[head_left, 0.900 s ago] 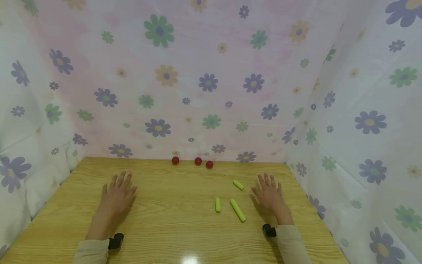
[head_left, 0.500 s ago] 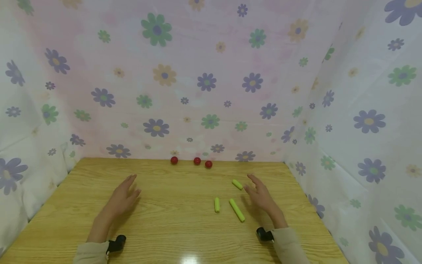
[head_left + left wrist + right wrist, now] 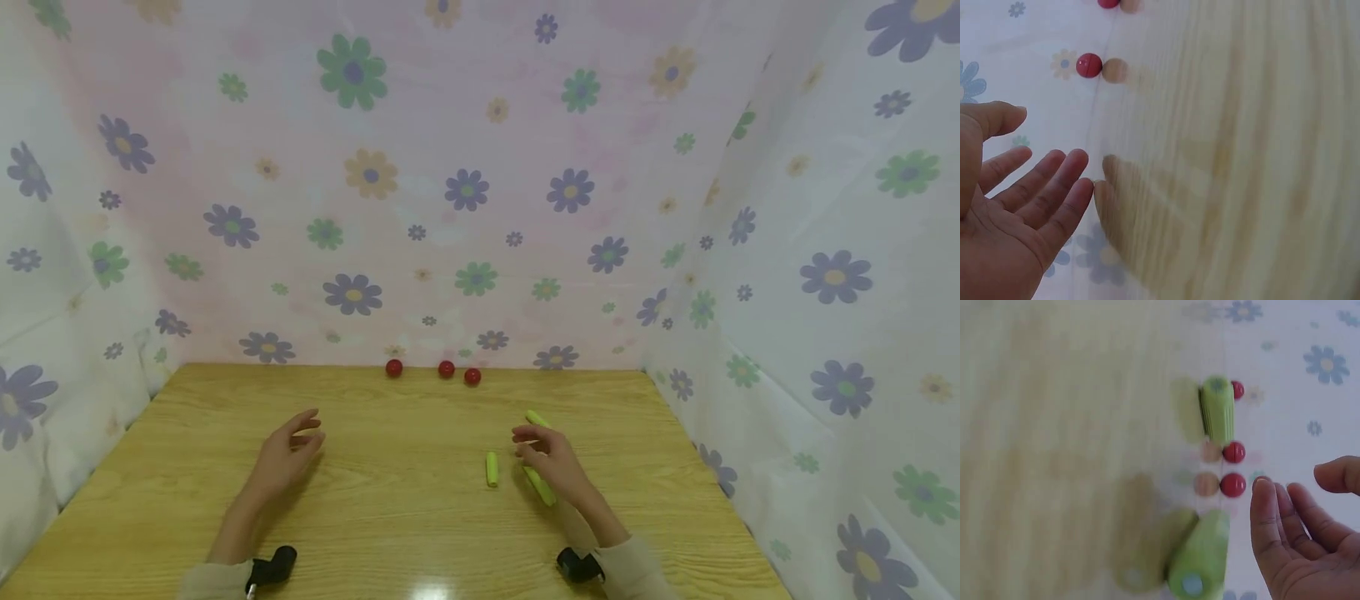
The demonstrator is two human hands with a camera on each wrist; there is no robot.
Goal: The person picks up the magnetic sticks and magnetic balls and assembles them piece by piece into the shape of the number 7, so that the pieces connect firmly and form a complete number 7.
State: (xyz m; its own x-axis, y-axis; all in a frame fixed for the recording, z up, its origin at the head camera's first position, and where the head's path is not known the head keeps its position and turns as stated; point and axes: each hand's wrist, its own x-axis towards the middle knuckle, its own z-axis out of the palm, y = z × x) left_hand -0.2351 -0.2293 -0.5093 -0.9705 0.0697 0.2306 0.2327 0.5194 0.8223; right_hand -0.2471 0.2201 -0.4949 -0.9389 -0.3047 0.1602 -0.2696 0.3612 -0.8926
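My right hand (image 3: 553, 462) hovers over a long light green ridged stick (image 3: 543, 490), hiding part of it, with fingers loosely bent and nothing between them. Just beyond that hand, a shorter green stick (image 3: 536, 417) is partly covered. Another short green stick (image 3: 492, 469) lies to its left on the table. In the right wrist view, one green stick (image 3: 1217, 412) stands out past the fingertips (image 3: 1264, 490), which are apart from it. My left hand (image 3: 283, 458) hangs above the left side of the table, thumb apart from relaxed fingers (image 3: 1063, 215), holding nothing.
Three shiny red balls (image 3: 393, 368) sit along the back edge of the wooden table (image 3: 375, 517). A flower-patterned cloth (image 3: 420, 250) rises behind the table and along both sides. Each wrist carries a small black camera (image 3: 273, 567).
Both hands turn from flat, palms down, to thumbs up with bent fingers. The right hand moves left over the long stick; the left shifts slightly right. Sticks and balls stay put.
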